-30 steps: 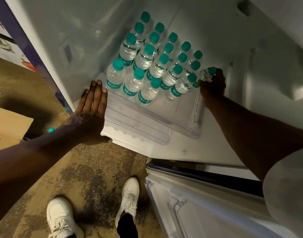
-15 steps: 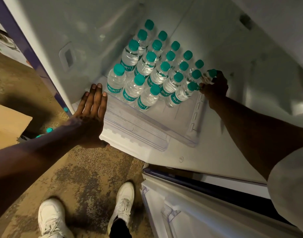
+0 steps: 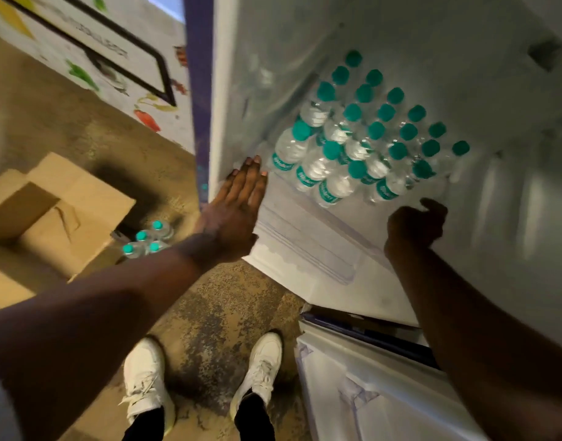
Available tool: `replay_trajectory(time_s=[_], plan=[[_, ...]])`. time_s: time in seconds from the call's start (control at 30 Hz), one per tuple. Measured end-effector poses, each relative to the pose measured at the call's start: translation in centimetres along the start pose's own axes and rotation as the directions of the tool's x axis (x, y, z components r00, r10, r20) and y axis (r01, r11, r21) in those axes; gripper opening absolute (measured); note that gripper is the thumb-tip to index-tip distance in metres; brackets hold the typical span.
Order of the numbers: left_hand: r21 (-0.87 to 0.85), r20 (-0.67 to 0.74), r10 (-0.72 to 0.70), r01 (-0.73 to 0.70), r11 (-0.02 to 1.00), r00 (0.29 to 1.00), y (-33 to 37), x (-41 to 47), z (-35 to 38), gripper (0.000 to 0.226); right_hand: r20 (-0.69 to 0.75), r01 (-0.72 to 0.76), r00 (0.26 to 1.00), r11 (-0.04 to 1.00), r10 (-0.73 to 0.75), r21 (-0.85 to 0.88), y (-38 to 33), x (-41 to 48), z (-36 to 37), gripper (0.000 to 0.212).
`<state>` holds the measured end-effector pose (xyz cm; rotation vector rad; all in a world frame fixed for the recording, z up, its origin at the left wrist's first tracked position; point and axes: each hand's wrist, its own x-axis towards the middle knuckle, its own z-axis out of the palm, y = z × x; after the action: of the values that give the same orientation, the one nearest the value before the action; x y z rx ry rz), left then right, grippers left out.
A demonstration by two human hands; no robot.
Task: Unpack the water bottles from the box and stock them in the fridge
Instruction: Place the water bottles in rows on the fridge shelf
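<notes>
Several clear water bottles (image 3: 333,167) with teal caps stand in rows on the clear fridge shelf (image 3: 308,237). At the right end of the front row stands one more bottle (image 3: 460,151). My left hand (image 3: 238,205) lies flat with straight fingers on the shelf's left front corner, beside the fridge wall. My right hand (image 3: 413,227) hangs in front of the shelf's right side, fingers loosely curled, holding nothing, apart from the bottles. On the floor at the left is the cardboard box (image 3: 60,214), with several bottles (image 3: 144,240) showing at its open edge.
The fridge's purple side edge (image 3: 198,90) stands between the box and the shelf. An open lower fridge door (image 3: 375,389) juts out at the bottom right. My white shoes (image 3: 146,380) stand on the mottled brown floor. A painted wall is at the back left.
My right hand has let go of the bottle at the row's right end and drawn back toward me. The view has swung left, bringing the box into sight. My left hand stays on the shelf.
</notes>
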<state>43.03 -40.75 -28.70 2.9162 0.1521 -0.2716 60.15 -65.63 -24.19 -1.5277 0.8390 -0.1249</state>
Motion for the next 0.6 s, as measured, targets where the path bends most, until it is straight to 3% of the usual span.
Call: replay_trajectory(time_s=[0.13,0.23,0.33,0.47,0.6], plan=[[-0.041,0.071,-0.064,0.067,0.997,0.995,-0.4,-4.5,2.3,0.101,0.026,0.19,0.982,0.96,-0.188,-0.205,5.0,-6.6,0.0,0.032],[-0.017,0.207,-0.172,0.179,0.984,0.963,-1.8,-9.2,4.3,0.072,0.217,0.465,0.885,0.785,-0.411,-0.408,8.1,-11.2,-0.7,0.042],[-0.041,0.328,-0.254,0.283,0.958,0.91,-4.7,-14.0,6.4,0.036,0.401,0.624,0.78,0.64,-0.48,-0.447,11.7,-16.1,-1.2,0.038],[-0.003,0.439,-0.382,0.426,0.905,0.813,-9.3,-18.8,8.1,0.021,0.626,0.673,0.701,0.609,-0.342,-0.42,16.8,-21.4,-1.5,0.03],[-0.014,0.421,-0.465,0.518,0.855,0.779,-14.4,-21.0,9.5,0.023,0.795,0.708,0.595,0.543,-0.116,-0.451,21.8,-24.7,-0.5,0.033]])
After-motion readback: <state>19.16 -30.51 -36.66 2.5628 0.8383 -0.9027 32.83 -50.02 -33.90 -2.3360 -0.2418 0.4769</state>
